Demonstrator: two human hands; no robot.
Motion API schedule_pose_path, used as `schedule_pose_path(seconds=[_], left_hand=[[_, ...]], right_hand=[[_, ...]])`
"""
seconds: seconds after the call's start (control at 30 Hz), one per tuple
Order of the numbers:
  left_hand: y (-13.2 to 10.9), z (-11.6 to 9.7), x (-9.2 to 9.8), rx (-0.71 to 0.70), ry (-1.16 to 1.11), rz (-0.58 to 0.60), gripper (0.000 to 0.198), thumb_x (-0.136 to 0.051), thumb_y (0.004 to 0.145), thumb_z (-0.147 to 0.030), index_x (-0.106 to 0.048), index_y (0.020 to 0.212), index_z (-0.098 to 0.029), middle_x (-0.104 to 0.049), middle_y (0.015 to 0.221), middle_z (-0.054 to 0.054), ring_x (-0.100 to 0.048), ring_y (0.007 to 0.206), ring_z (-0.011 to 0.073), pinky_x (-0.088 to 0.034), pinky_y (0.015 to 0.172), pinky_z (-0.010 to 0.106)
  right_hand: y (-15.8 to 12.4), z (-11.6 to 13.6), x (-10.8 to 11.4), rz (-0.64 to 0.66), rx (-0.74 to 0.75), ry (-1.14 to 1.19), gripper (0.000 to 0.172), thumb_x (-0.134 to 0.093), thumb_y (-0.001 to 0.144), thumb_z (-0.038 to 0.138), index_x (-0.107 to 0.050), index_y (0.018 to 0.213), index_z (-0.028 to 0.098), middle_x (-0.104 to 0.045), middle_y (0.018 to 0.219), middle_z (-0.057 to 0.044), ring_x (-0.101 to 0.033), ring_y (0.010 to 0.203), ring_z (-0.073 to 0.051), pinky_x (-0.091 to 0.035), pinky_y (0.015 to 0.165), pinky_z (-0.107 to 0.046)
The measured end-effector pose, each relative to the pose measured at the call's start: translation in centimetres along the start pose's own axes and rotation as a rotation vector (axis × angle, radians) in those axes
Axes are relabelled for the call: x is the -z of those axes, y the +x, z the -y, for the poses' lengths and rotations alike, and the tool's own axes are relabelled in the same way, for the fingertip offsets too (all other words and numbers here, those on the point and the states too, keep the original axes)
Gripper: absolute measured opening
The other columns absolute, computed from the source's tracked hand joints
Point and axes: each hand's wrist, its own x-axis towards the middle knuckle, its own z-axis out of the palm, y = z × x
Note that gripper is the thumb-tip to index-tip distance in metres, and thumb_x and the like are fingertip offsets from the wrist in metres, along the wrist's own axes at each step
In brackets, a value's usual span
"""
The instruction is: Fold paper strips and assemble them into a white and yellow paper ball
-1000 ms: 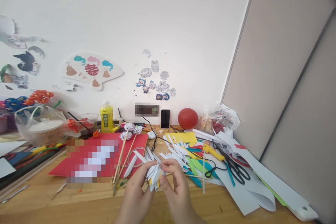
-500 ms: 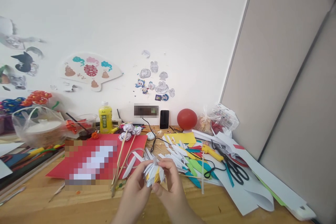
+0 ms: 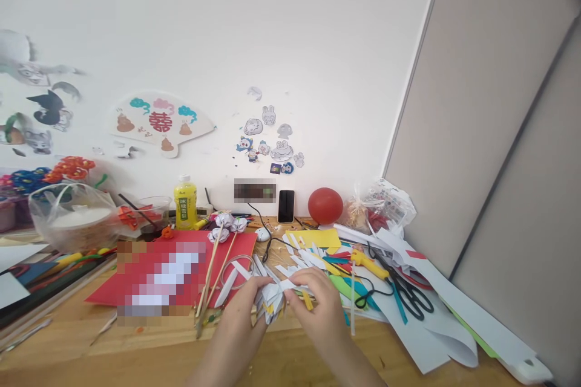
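Near the table's front, my left hand [image 3: 244, 312] is closed around the left side of a white and yellow folded-paper piece [image 3: 271, 301], with many pointed petal-like strips. My right hand [image 3: 320, 304] pinches a white strip at the upper right of this same piece. A yellow bit of paper [image 3: 308, 299] shows just under my right fingers. The piece's underside and some fingertips are hidden. Beyond my hands lies a heap of cut white paper strips [image 3: 297, 263].
Left are a red sheet [image 3: 106, 289], white paper flowers on sticks [image 3: 222, 227] and a yellow drink bottle [image 3: 186, 205]. Right are a yellow glue gun [image 3: 370, 264], black scissors [image 3: 414, 299] and white sheets [image 3: 420, 338]. A phone [image 3: 285, 206] and red balloon [image 3: 325, 205] stand by the wall.
My right hand has moved right and slightly up, from cupping the paper piece's side to pinching a strip of it. The piece is now tilted. My left hand still holds it.
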Motion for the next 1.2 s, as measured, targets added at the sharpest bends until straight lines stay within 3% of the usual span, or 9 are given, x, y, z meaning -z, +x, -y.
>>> schedule_pose_path(seconds=[0.13, 0.3, 0.47, 0.63, 0.8, 0.93, 1.2], left_hand=[[-0.2, 0.2, 0.0, -0.115, 0.074, 0.001, 0.036, -0.040, 0.068, -0.005, -0.045, 0.099, -0.022, -0.062, 0.092, 0.004, -0.060, 0.084, 0.0180, -0.049, 0.071, 0.028], [-0.2, 0.4, 0.0, -0.168, 0.192, 0.015, 0.043, -0.037, 0.063, 0.000, -0.046, 0.098, -0.023, -0.061, 0.091, 0.004, -0.059, 0.084, 0.0181, -0.049, 0.070, 0.028], [-0.2, 0.8, -0.1, -0.288, 0.336, -0.039, 0.046, -0.035, 0.063, 0.000, -0.044, 0.103, -0.022, -0.061, 0.097, 0.008, -0.059, 0.089, 0.0207, -0.049, 0.072, 0.031], [-0.2, 0.3, 0.0, -0.282, 0.347, -0.056, 0.045, -0.033, 0.062, 0.000, -0.045, 0.100, -0.021, -0.063, 0.093, 0.008, -0.061, 0.084, 0.0191, -0.051, 0.068, 0.028], [-0.2, -0.1, 0.0, -0.330, 0.382, -0.123, 0.046, -0.031, 0.062, 0.002, -0.045, 0.099, -0.020, -0.064, 0.089, 0.008, -0.062, 0.080, 0.0181, -0.051, 0.065, 0.028], [-0.3, 0.6, -0.5, -0.422, 0.474, -0.192, 0.042, -0.031, 0.068, 0.001, -0.047, 0.103, -0.017, -0.064, 0.092, 0.010, -0.061, 0.084, 0.0207, -0.052, 0.069, 0.032], [-0.3, 1.5, -1.2, -0.488, 0.578, -0.222, 0.031, -0.031, 0.078, -0.003, -0.048, 0.103, -0.013, -0.062, 0.094, 0.014, -0.059, 0.087, 0.0232, -0.052, 0.072, 0.037]], right_hand=[[0.3, 0.0, 0.7, 0.125, 0.113, -0.073, 0.008, -0.051, 0.075, 0.011, -0.053, 0.079, 0.018, -0.058, 0.078, -0.004, -0.051, 0.077, -0.017, -0.041, 0.068, -0.030], [0.6, -0.1, 0.8, 0.227, 0.099, -0.064, 0.012, -0.049, 0.078, 0.010, -0.054, 0.085, 0.019, -0.058, 0.084, -0.004, -0.050, 0.081, -0.017, -0.041, 0.073, -0.030], [0.5, -0.6, 0.6, 0.230, 0.102, -0.092, 0.010, -0.048, 0.081, 0.015, -0.056, 0.079, 0.019, -0.057, 0.076, -0.003, -0.050, 0.073, -0.016, -0.041, 0.066, -0.027], [0.5, -0.6, 0.7, 0.227, 0.094, -0.110, 0.009, -0.049, 0.079, 0.016, -0.057, 0.074, 0.018, -0.055, 0.065, -0.001, -0.049, 0.065, -0.014, -0.039, 0.059, -0.025], [0.1, 0.2, 0.1, 0.143, -0.029, -0.104, 0.008, -0.051, 0.074, 0.014, -0.058, 0.071, 0.017, -0.056, 0.062, -0.001, -0.052, 0.060, -0.014, -0.040, 0.056, -0.023], [0.0, 0.6, -0.1, 0.157, -0.110, -0.092, 0.009, -0.051, 0.073, 0.013, -0.059, 0.071, 0.018, -0.060, 0.064, -0.001, -0.055, 0.058, -0.014, -0.042, 0.054, -0.022], [-0.1, 0.6, 0.2, 0.187, 0.024, -0.233, 0.011, -0.048, 0.077, 0.015, -0.057, 0.071, 0.018, -0.059, 0.061, -0.001, -0.053, 0.059, -0.015, -0.038, 0.054, -0.024]])
